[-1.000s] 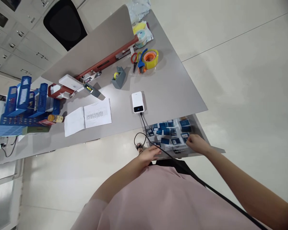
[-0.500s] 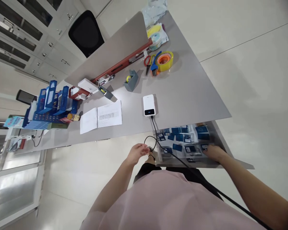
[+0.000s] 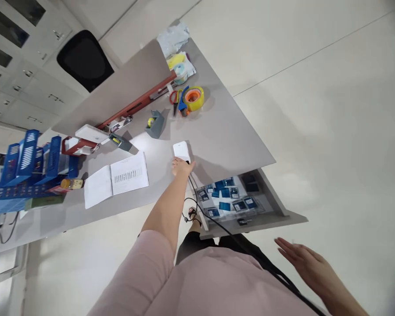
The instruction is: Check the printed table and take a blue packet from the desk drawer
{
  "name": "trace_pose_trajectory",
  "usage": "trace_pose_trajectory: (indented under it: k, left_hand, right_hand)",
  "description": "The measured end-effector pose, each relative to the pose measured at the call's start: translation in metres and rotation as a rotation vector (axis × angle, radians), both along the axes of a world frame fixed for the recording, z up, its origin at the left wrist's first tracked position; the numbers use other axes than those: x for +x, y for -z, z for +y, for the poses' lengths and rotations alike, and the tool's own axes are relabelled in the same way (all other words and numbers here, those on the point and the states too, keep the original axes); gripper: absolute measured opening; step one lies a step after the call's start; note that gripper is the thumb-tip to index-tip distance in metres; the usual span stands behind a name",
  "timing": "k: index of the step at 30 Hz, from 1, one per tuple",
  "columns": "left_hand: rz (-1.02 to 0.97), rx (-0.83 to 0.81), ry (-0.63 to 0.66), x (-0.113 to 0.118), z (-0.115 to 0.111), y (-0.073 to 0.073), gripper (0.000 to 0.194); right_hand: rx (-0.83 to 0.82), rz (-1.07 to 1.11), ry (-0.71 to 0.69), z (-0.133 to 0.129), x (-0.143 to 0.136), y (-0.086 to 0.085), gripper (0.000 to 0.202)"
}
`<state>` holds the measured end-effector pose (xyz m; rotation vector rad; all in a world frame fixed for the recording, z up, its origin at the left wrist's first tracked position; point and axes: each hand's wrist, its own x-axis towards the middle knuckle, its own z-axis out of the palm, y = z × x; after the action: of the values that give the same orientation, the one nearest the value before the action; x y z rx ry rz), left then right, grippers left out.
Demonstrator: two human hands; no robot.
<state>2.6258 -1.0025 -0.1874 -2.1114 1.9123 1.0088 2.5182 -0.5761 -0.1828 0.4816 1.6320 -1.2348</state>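
While the booklet [image 3: 129, 174] is lying open on the desk [image 3: 230, 140], your left hand [image 3: 182, 166] is covering the near end of the power bank [image 3: 181, 149] there; can't tell if the fingers are clamping it. Blue packets [image 3: 224, 206] are lying in the open drawer [image 3: 273, 222]. Your right hand [image 3: 307, 263] is hovering off the drawer's right end, fingers straight, slightly apart.

White power bank [image 3: 181, 150] flat on desk [image 3: 224, 140]

Left hand [image 3: 181, 166] on white power bank [image 3: 181, 151].
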Motion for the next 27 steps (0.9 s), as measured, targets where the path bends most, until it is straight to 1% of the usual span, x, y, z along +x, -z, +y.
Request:
trace_pose_trajectory:
  k: [2, 5, 7, 10, 12, 14, 18, 21, 23, 24, 27]
  left_hand:
    - [-0.049, -0.021, 0.010, -0.007, 0.000, 0.004, 0.090]
    - [-0.063, -0.031, 0.003, -0.005, -0.003, 0.002, 0.078]
    - [-0.028, -0.019, -0.021, 0.002, -0.008, -0.004, 0.067]
    - [0.092, 0.047, -0.094, 0.020, -0.009, -0.018, 0.051]
    - [0.215, 0.130, -0.164, 0.039, -0.003, -0.031, 0.042]
    - [0.353, 0.231, -0.245, 0.064, 0.010, -0.046, 0.039]
    - [0.604, 0.374, -0.373, 0.127, 0.054, -0.082, 0.045]
    - [0.719, 0.438, -0.434, 0.172, 0.090, -0.104, 0.054]
    - [0.754, 0.472, -0.458, 0.194, 0.109, -0.112, 0.054]
    - [0.763, 0.492, -0.464, 0.203, 0.116, -0.113, 0.054]
    - [0.789, 0.551, -0.438, 0.218, 0.125, -0.108, 0.055]
  right_hand:
    - [-0.012, 0.033, 0.038, -0.012, 0.004, 0.009, 0.038]
    - [-0.007, 0.053, 0.058, -0.025, 0.006, 0.021, 0.032]
    - [-0.003, 0.051, 0.054, -0.030, 0.006, 0.025, 0.030]
    - [-0.033, 0.056, 0.031, -0.037, 0.005, 0.029, 0.029]
    - [-0.064, 0.073, 0.002, -0.047, 0.002, 0.033, 0.030]
    - [-0.092, 0.098, -0.035, -0.061, -0.003, 0.038, 0.031]
    - [-0.167, 0.158, -0.119, -0.097, -0.018, 0.047, 0.034]
    - [-0.227, 0.184, -0.179, -0.124, -0.026, 0.047, 0.035]
    - [-0.255, 0.195, -0.218, -0.139, -0.028, 0.045, 0.035]
    - [-0.264, 0.201, -0.235, -0.145, -0.027, 0.044, 0.034]
    - [-0.269, 0.221, -0.263, -0.155, -0.022, 0.040, 0.031]
